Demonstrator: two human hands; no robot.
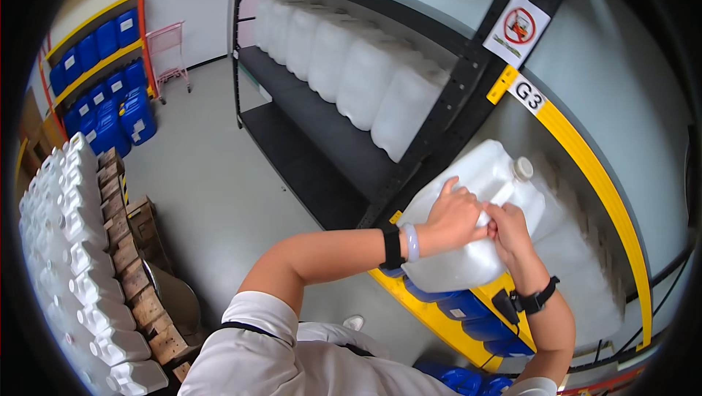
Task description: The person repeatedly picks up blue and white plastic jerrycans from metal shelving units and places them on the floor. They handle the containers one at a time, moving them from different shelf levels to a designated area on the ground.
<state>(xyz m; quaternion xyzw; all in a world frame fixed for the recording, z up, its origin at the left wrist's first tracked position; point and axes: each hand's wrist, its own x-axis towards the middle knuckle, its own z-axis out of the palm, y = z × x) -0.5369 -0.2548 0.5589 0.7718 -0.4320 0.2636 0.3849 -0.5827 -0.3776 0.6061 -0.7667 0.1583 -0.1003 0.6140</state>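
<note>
A white translucent jerrycan (447,264) with a pale screw cap (523,168) is tilted in front of me at the yellow-beamed rack. Both hands meet over its upper side, close to the moulded handle (503,193). One digit of my left hand (455,217) points up while its other fingertips pinch together. Beside it, my right hand (510,229) has its fingers curled, the tips nearly touching the left ones. Whatever lies between the fingertips is too small or hidden to make out.
More white jerrycans (578,242) stand behind this one, with blue jerrycans (468,315) below. A black shelf (314,96) holds a white row. Stacked white jerrycans (95,279) stand left by wooden pallets (139,279). A pink trolley (168,52) and blue drums (110,118) are farther back.
</note>
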